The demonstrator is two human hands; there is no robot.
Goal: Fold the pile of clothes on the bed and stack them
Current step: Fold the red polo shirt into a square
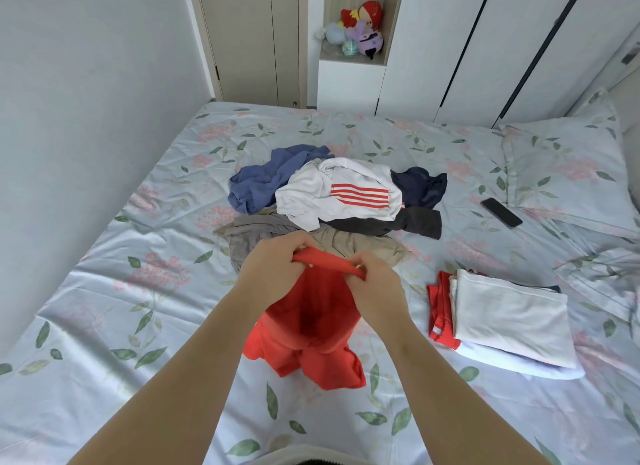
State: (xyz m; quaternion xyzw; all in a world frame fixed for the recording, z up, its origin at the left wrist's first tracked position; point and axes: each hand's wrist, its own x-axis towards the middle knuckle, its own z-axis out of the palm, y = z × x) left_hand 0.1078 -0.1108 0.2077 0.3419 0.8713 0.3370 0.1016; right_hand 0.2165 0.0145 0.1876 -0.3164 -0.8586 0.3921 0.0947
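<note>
both hands up over the bed [104, 291], close together, each clamped on the top edge of a red garment [311, 333]. left hand [273, 267] has fingers curled over the bunched hem at its left end; right hand [375, 288] pinches the other end, thumb and fingers folded around the cloth. a short stretch of the red edge runs taut between the two. the rest of the garment hangs down from the grip, its lower part crumpled onto the floral sheet just in front of the person.

beyond the hands, the unfolded pile [332, 194] sits near the middle of the bed: a blue piece [263, 180] at the left, a white shirt with red stripes [346, 191] on top, a navy piece [422, 184] at the right, a dark grey one [398, 224] under the white, and a beige-grey garment [263, 237] nearest the hands, partly hidden behind them.

to the right of the red garment, apart from it, a folded stack [509, 319]: white piece on top, red folded cloth showing at its left edge, more white and a dark sliver beneath.

black phone [501, 212] lies on the sheet by the pillow [568, 166], right side. plush toys [356, 28] in a wall niche past the foot of the bed.
</note>
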